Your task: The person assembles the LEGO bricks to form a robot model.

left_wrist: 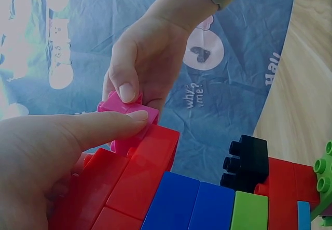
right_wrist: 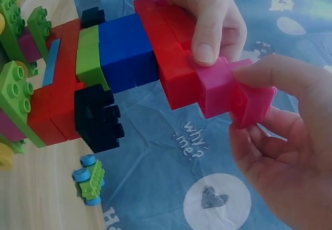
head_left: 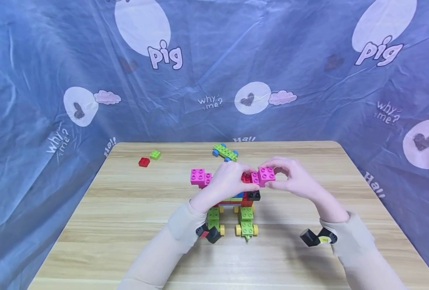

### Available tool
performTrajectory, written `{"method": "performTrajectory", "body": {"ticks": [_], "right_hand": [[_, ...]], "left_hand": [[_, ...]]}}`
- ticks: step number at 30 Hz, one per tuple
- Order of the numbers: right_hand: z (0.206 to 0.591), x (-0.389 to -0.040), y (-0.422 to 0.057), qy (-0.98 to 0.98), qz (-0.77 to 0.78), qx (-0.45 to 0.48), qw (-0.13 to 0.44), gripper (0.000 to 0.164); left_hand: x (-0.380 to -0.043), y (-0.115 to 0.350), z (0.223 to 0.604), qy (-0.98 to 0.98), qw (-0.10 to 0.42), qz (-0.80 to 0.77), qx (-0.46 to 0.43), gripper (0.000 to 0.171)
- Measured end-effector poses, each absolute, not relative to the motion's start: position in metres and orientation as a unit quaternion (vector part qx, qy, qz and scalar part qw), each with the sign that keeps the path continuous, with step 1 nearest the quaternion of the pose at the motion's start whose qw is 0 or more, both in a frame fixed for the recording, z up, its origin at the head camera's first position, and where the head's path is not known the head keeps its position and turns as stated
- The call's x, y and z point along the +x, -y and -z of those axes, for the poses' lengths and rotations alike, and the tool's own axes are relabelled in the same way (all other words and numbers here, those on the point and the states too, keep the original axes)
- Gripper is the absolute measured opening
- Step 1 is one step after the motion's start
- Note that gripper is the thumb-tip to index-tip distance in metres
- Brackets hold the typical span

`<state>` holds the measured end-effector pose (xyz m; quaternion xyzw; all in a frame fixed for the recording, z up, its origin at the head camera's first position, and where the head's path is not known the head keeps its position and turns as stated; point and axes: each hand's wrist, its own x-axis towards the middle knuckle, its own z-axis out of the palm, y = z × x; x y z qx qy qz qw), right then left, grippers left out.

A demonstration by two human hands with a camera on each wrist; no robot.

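A toy-brick figure stands on green wheeled bases [head_left: 247, 225] with yellow wheels. Its body has blue bricks [right_wrist: 127, 48], lime bricks [right_wrist: 89, 59], red bricks [left_wrist: 142, 173] and a black brick [right_wrist: 96, 118] at the side. Across the top, a pink brick [head_left: 197, 176] sticks out on the left. My left hand [head_left: 229, 177] grips the top red row, its thumb on the inner pink brick [right_wrist: 215, 87] at the right end. My right hand [head_left: 294, 175] pinches the outer pink brick [head_left: 267, 175] between thumb and fingers, against that inner one.
A loose red brick [head_left: 144, 162] and a lime brick [head_left: 155, 154] lie at the back left of the wooden table [head_left: 120, 225]. Behind the figure is a green wheeled base [head_left: 225, 152] with blue wheels. A blue printed cloth [head_left: 207, 72] hangs around the table.
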<state>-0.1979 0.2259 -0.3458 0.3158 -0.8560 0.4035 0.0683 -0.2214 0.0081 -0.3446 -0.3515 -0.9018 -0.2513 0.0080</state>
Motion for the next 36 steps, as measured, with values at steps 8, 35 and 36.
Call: {"method": "performTrajectory", "body": {"ticks": [8,35,36], "right_hand": [[0.3490,-0.1997,-0.2240,0.854,-0.407,0.313,0.081,0.040],[0.3484,-0.1916,-0.2209,0.856,-0.454,0.238,0.064,0.033],[0.3486,-0.1914,-0.2207,0.856,-0.455,0.237,0.064,0.033]], "left_hand": [[-0.2216,-0.0066,0.3435,0.901,0.009,0.253,-0.353,0.044],[-0.2205,-0.0067,0.3432,0.903,0.010,0.240,-0.357,0.050],[-0.2207,-0.0066,0.3433,0.902,0.009,0.242,-0.357,0.050]]}}
